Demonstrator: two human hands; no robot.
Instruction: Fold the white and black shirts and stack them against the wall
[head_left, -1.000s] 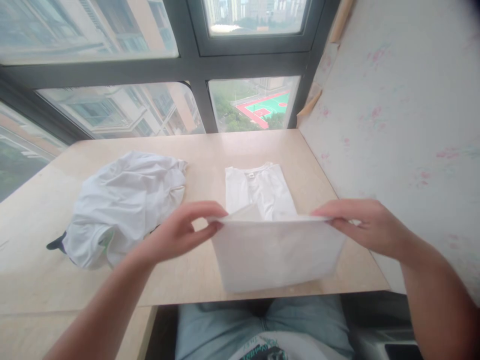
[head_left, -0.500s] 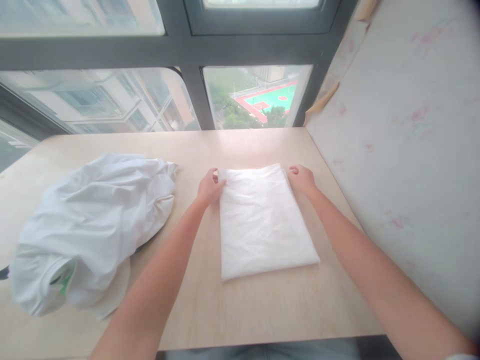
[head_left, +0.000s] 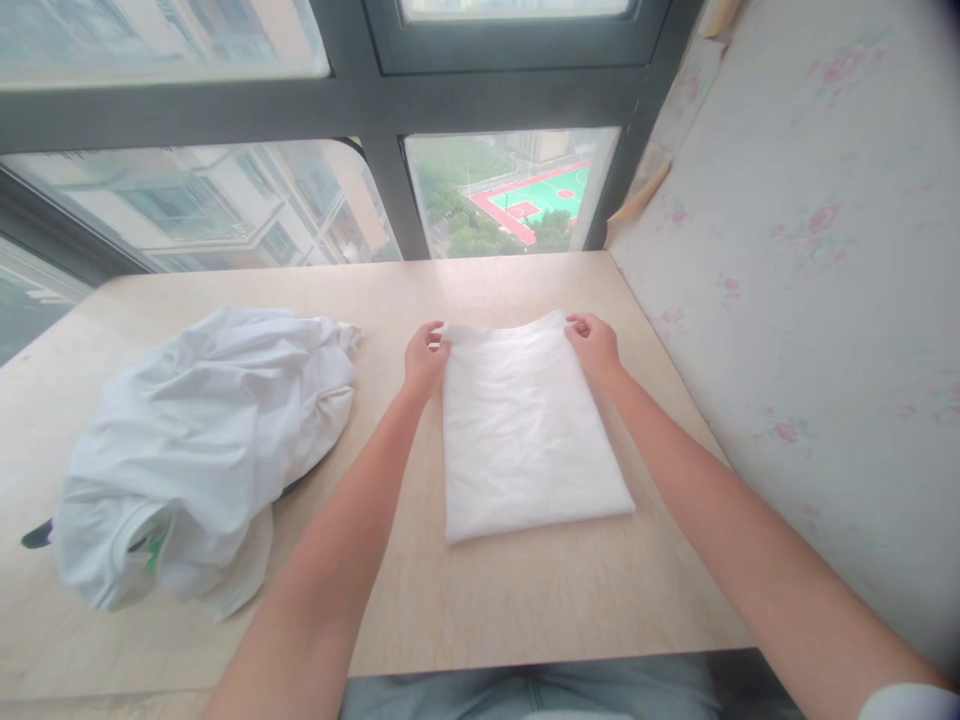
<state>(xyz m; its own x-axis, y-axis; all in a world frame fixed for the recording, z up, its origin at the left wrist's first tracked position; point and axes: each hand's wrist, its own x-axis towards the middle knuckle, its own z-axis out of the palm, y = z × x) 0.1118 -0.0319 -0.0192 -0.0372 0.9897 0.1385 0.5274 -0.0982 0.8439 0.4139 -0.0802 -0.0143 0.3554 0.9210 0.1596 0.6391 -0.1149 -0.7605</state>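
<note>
A folded white garment, which looks like a shirt, lies flat on the pale wooden table. Its far edge is lifted a little and sags between my two hands. My left hand pinches the far left corner between thumb and fingers. At the far right corner, my right hand grips the cloth in the same way. Light creases run across the upper half of the folded cloth, and its near edge rests on the wood.
To the left lies a rumpled heap of white clothing, with a green patch inside a collar and a dark pointed tip sticking out. Behind the table is a dark window frame. A flowered papered wall borders the right side.
Both hands now pinch the far corners and have raised that edge slightly. Before, my left hand lay at the left side and my right hand was just at the right corner.
</note>
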